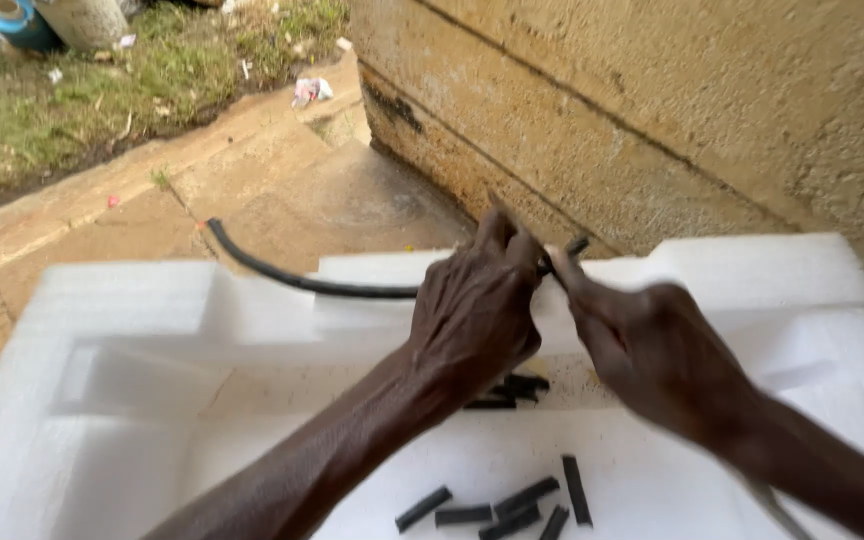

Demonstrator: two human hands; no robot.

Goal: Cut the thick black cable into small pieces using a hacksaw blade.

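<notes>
Foam tray [132, 300] on concrete ground [282, 190], beside perhaps plastered wall [652, 90].

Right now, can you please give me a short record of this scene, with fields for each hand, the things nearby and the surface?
left hand: left hand grips the long black flexible hose near its end
right hand: right hand, blurred, meets the hose end; any tool in it cannot be told
cut pieces: short black tube pieces lie loose below the hands
surface: white moulded foam tray
behind: rough concrete wall
</notes>
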